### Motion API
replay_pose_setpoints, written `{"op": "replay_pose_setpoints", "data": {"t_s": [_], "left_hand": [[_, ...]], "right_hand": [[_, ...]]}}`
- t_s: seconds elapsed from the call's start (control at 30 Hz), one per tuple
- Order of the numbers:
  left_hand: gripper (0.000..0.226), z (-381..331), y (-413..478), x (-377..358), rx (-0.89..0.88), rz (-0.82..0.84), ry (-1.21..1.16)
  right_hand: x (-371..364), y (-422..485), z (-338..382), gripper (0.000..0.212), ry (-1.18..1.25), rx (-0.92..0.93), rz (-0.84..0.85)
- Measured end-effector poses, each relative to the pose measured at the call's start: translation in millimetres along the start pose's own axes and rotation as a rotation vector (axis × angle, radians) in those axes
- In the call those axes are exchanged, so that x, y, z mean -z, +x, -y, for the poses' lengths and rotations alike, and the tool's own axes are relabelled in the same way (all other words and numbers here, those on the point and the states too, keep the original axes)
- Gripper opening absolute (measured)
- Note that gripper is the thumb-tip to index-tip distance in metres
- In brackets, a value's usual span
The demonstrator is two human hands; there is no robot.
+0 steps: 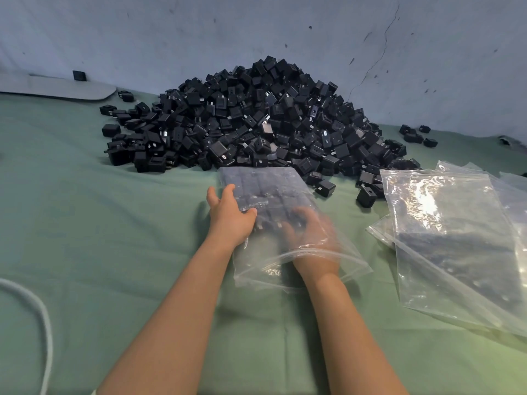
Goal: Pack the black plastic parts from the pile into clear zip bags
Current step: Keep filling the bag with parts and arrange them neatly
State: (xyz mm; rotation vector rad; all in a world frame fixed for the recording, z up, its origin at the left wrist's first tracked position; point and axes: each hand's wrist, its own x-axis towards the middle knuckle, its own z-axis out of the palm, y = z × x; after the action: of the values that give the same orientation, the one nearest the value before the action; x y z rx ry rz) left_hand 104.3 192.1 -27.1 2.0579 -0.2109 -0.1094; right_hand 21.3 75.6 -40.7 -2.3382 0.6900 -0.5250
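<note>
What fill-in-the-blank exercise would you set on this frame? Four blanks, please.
1. The right hand is ____ the zip bag, visible through its plastic.
2. The left hand rests on that bag's ____ edge.
3. The pile of black parts lies on a ____ cloth.
4. More clear bags lie on the person's ____ side.
Missing words: inside; left; green; right.
</note>
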Motion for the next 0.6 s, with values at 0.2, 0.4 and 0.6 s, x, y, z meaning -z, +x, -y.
{"op": "replay_pose_setpoints", "data": {"t_s": [0.2,0.4,0.6], "left_hand": [[0.048,-0.6,9.4,1.0,0.065,-0.073,-0.264],[0.039,-1.1,16.5,3.7,0.185,-0.112,-0.663],[0.03,-7.8,16.1,6.4,0.262,-0.076,-0.873]], "right_hand": [[-0.9,-5.8,-1.1,0.035,-0.145,0.116,-0.09],[-12.2,-11.7,3.6,0.048,-0.367,0.258,0.088],[-14.3,0.5,13.4,0.042,-0.423,0.418,0.164]]}}
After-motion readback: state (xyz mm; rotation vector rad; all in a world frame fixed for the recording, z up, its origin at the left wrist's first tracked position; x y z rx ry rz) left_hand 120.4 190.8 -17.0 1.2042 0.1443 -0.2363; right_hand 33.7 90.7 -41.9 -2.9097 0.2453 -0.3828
